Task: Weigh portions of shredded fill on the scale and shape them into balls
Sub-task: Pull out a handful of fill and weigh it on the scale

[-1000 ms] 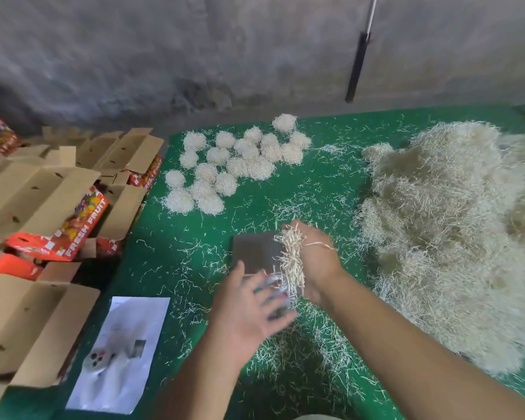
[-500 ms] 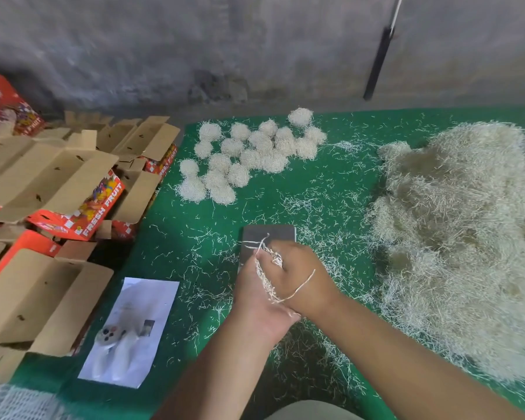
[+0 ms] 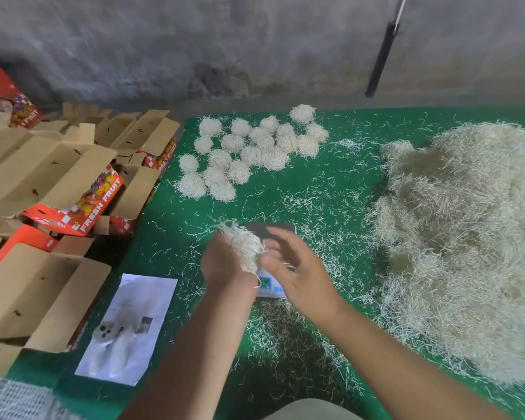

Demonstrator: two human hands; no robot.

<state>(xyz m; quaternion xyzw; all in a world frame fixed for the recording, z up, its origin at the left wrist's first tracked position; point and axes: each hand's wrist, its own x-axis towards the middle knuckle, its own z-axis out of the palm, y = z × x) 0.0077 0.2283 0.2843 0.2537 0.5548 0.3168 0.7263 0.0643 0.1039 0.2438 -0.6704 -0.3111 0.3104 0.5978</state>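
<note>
Head view: "FRESH FRUIT" in white on the red side of an open box (image 3: 73,204) at left, among more brown-flapped boxes (image 3: 40,286) stacked beside the desk (image 3: 331,195); the same print, partly hidden, on another red box (image 3: 161,156) nearer the wall, and again, blurred, on a red one (image 3: 6,98) far left. Lit digits on the scale (image 3: 269,259) display, too small to read. Left hand (image 3: 225,262) curled round a tuft of fill (image 3: 243,247), held above the scale's left edge. Right hand (image 3: 291,265) spread with loose fingers just beside the tuft, over the scale, gripping nothing and hiding most of the grey platform and part of the display. Big fill heap (image 3: 455,237) on the right of the green desk, well apart from the hands. Finished balls (image 3: 249,150) clustered at the far left of the desk, many touching one another. Loose shreds (image 3: 297,325) scattered over the green surface, thickest below the scale. White sheet (image 3: 128,325) near the left edge with a picture of a game controller and a small dark photo, its text too faint to read. Black rod (image 3: 381,59) leaning on the grey wall behind. White mesh (image 3: 15,401) in the bottom left corner.
</note>
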